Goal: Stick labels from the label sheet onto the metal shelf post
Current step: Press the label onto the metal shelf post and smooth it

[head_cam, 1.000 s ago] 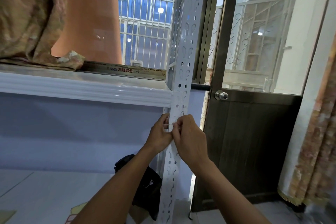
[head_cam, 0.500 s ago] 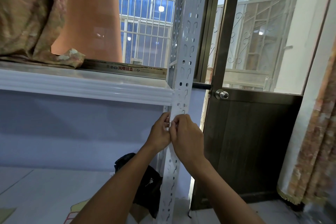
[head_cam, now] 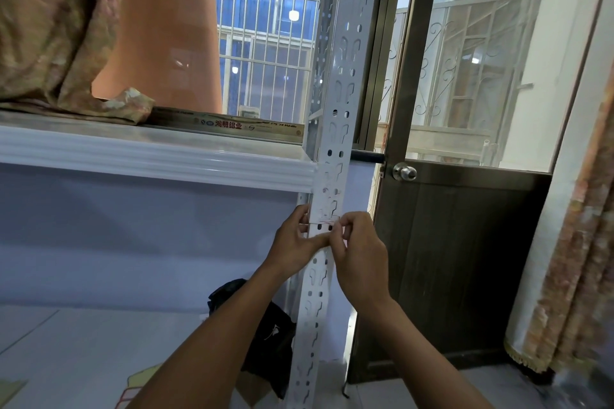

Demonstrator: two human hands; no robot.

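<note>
Left hand [head_cam: 292, 242] and right hand [head_cam: 360, 259] each pinch an end of the red-lined label [head_cam: 324, 222], lying crosswise against the upright metal shelf post [head_cam: 335, 109] just under the shelf [head_cam: 166, 156]; far box [head_cam: 229, 124] reads 鸿明铝业.

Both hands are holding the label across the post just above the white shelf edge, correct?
No. The head view shows the left hand and right hand holding the label across the post just below the white shelf edge, not above it.

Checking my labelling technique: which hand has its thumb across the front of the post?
The left hand: its thumb lies across the metal shelf post below the label, whereas the right hand pinches the label from the door side.
</note>
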